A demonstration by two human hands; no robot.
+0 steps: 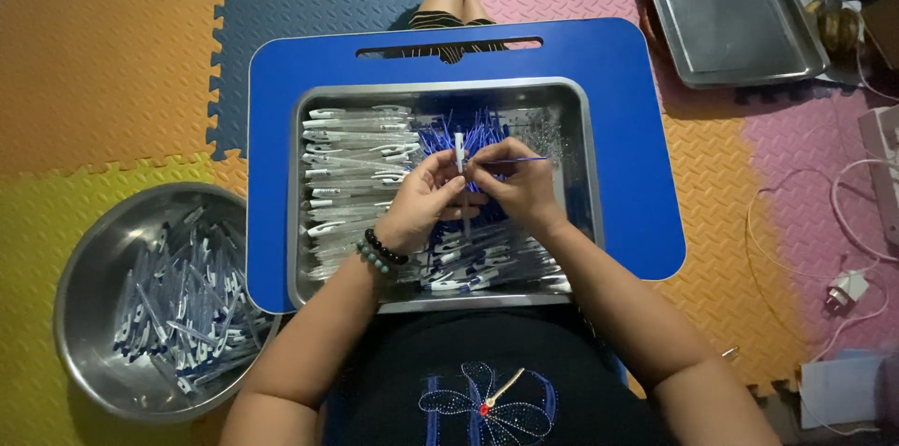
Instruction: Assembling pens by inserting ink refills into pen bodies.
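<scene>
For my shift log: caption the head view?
Left hand holds clear pen barrel, right hand holds blue refill, over steel tray.

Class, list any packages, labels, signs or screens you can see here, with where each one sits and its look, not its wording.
No packages, signs or screens show.
Paper sheet: bottom right corner on the mat, white and rectangular; any marks too small to tell.
Charger plug: right of the blue table, small white block on a white cable.

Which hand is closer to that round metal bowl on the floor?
Left. The left hand works over the tray's middle, on the side toward the round bowl; the right hand sits beyond it, farther away.
</scene>
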